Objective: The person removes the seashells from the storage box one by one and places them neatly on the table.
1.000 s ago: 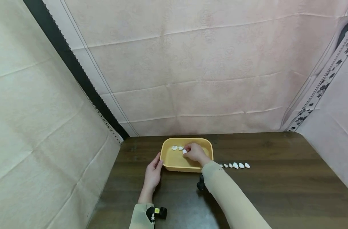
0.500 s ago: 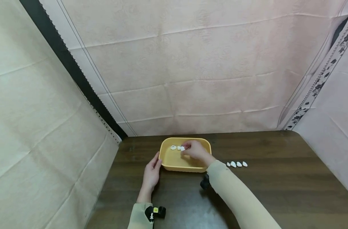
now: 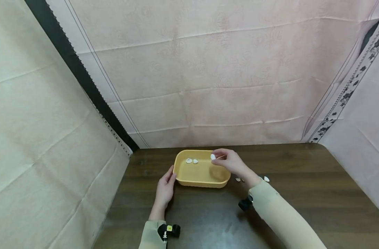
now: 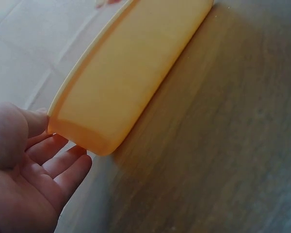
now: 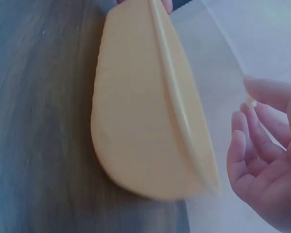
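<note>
A yellow rectangular tray (image 3: 205, 181) stands on the table, with two small white shell-like pieces (image 3: 189, 160) lying side by side in its back left part. My left hand (image 3: 165, 188) grips the tray's left side; in the left wrist view its thumb (image 4: 36, 121) is at the rim and the fingers are against the outer wall. Above the tray's back right corner, my right hand (image 3: 233, 162) pinches another small white shell-like piece (image 3: 213, 156) between thumb and fingers. The right wrist view shows this pinched piece (image 5: 250, 102) beyond the tray rim.
More small white pieces (image 3: 266, 179) lie on the brown wooden table (image 3: 301, 193) right of the tray, some hidden by the right forearm. Pale cloth walls (image 3: 208, 103) rise behind the table and at both sides.
My right hand has moved right and up from beside the two pieces in the tray, with a white piece held in its fingers. The left hand and the tray stay nearly still.
</note>
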{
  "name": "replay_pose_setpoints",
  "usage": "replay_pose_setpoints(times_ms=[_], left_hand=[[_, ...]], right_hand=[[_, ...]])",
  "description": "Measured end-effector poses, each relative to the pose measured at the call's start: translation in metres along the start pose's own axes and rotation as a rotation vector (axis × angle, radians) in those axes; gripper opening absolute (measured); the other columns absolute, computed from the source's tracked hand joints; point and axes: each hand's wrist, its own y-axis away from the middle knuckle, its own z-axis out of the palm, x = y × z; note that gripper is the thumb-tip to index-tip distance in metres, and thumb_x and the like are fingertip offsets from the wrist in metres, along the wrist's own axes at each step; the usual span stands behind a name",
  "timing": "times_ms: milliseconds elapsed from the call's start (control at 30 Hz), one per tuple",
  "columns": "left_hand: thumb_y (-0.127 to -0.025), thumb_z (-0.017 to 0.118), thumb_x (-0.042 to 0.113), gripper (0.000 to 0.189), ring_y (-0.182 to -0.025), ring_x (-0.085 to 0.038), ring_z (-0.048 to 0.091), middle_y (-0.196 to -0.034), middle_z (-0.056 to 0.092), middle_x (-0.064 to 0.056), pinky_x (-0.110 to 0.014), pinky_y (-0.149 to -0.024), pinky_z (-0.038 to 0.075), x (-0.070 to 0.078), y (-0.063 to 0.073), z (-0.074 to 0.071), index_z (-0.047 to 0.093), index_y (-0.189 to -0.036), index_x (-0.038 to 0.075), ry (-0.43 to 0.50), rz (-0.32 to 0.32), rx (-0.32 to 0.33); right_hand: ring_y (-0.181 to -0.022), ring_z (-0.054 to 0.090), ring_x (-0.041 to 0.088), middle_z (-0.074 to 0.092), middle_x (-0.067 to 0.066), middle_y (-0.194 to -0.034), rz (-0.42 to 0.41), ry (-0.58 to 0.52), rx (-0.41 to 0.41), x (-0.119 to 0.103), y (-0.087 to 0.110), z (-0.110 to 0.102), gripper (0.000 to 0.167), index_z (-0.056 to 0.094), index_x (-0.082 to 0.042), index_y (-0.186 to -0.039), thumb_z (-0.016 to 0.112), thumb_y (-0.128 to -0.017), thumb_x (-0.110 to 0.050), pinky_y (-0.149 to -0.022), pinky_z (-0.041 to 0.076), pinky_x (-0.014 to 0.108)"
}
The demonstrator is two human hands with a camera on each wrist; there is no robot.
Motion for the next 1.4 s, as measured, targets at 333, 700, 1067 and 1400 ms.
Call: replay_pose_setpoints(times_ms=[333, 700, 1067, 1400], left_hand=[[-0.114, 0.054, 0.016, 0.049, -0.155, -0.033, 0.037, -0.166, 0.045, -0.011, -0.054, -0.126, 0.03, 0.003, -0.003, -0.002, 0.046, -0.161, 0.003, -0.009, 0.009, 0.001], [-0.115, 0.052, 0.019, 0.05, -0.155, -0.029, 0.037, -0.167, 0.043, -0.008, -0.051, -0.125, 0.032, -0.006, -0.001, -0.004, 0.044, -0.163, 0.005, 0.006, 0.007, -0.003], [-0.115, 0.052, 0.019, 0.05, -0.156, -0.029, 0.036, -0.167, 0.043, -0.007, -0.051, -0.126, 0.031, -0.005, 0.0, -0.003, 0.045, -0.163, 0.007, 0.012, -0.015, -0.01], [-0.115, 0.053, 0.017, 0.05, -0.155, -0.031, 0.037, -0.167, 0.043, -0.009, -0.051, -0.125, 0.033, -0.002, -0.001, -0.001, 0.045, -0.162, 0.005, 0.012, -0.006, -0.015]], right_hand=[[-0.102, 0.071, 0.024, 0.077, 0.014, -0.115, -0.028, -0.014, 0.088, 0.036, 0.038, -0.051, 0.04, 0.073, -0.002, -0.131, 0.083, -0.097, -0.019, -0.085, 0.058, 0.029], [-0.111, 0.067, 0.024, 0.073, 0.015, -0.126, 0.091, 0.012, 0.065, 0.072, 0.074, -0.092, 0.053, 0.066, -0.001, -0.141, 0.08, -0.099, -0.031, -0.084, 0.058, 0.033], [-0.111, 0.068, 0.021, 0.071, 0.022, -0.13, 0.158, 0.0, 0.063, 0.104, 0.104, -0.117, 0.054, 0.063, 0.004, -0.143, 0.079, -0.101, -0.026, -0.084, 0.06, 0.034], [-0.11, 0.067, 0.022, 0.071, 0.022, -0.13, 0.213, 0.036, 0.08, 0.116, 0.115, -0.136, 0.054, 0.062, 0.005, -0.143, 0.078, -0.101, -0.026, -0.082, 0.06, 0.031]])
